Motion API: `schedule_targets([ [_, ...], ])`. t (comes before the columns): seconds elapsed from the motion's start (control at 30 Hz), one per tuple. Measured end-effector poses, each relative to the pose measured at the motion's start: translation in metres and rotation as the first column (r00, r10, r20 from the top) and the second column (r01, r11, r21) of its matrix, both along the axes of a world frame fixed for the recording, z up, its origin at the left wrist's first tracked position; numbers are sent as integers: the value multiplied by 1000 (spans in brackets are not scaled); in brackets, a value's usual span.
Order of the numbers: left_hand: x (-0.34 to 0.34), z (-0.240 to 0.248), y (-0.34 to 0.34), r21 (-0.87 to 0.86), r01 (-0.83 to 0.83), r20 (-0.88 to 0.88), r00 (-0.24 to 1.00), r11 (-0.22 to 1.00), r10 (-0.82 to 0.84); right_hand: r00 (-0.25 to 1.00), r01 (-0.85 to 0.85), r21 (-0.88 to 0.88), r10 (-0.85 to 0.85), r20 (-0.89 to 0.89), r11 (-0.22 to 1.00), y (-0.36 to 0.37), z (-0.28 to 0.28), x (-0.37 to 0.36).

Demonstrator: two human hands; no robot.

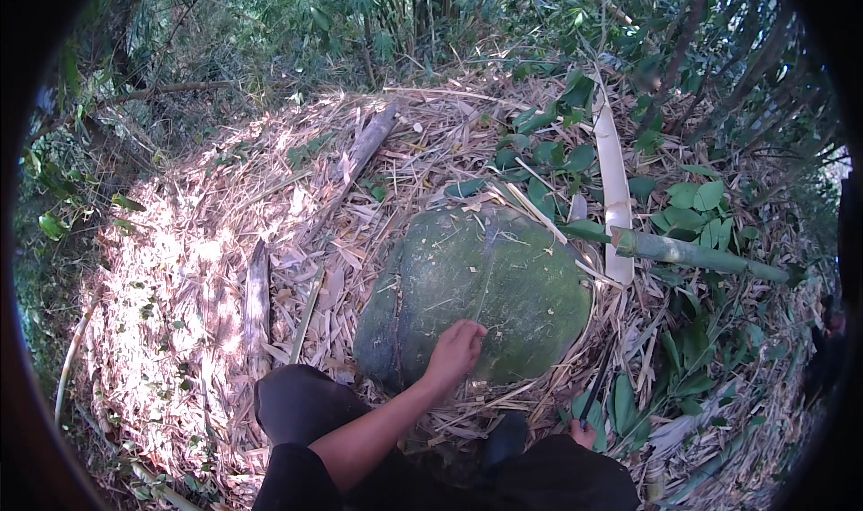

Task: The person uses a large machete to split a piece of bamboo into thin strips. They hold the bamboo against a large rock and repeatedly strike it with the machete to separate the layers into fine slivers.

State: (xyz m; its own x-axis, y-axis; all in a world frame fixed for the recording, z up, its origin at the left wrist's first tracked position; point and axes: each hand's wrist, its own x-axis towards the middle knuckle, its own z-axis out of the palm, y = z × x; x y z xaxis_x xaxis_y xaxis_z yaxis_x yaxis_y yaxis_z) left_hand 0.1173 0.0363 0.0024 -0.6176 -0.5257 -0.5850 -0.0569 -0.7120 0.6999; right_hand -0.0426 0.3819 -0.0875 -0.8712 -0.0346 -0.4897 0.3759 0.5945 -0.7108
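A large rounded green rock (503, 286), mossy and strewn with pale shavings, lies in front of me. Over its near edge is my left hand (457, 354), its fingers pinched together. A thin pale strip seems to run up the rock from the fingertips, but whether they hold it is unclear. Lower right, beside my knee, my right hand (583, 435) is closed on the end of a long, thin, dark blade-like tool (597, 383). The tool points up and away past the rock's right side; its exact kind does not show.
Right of the rock stand a split pale bamboo strip (614, 169) and a cut green bamboo pole (701, 257) among leafy twigs (697, 210). Weathered wood pieces (367, 142) lie on dry leaf litter (198, 286). Bamboo thicket (431, 8) rises behind.
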Motion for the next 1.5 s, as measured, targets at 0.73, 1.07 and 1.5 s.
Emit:
schedule_targets([
  [0.73,5,2,-29,155,-121,-98,986,981,137,262,-208,369,415,-872,906,-115,319,-27],
  [1.07,33,-86,-32,376,-148,-83,978,915,192,-175,-353,617,598,-782,703,-190,353,16],
  [1.5,113,-107,-38,467,-25,-215,967,884,141,-209,-416,778,783,-586,471,-176,336,23],
])
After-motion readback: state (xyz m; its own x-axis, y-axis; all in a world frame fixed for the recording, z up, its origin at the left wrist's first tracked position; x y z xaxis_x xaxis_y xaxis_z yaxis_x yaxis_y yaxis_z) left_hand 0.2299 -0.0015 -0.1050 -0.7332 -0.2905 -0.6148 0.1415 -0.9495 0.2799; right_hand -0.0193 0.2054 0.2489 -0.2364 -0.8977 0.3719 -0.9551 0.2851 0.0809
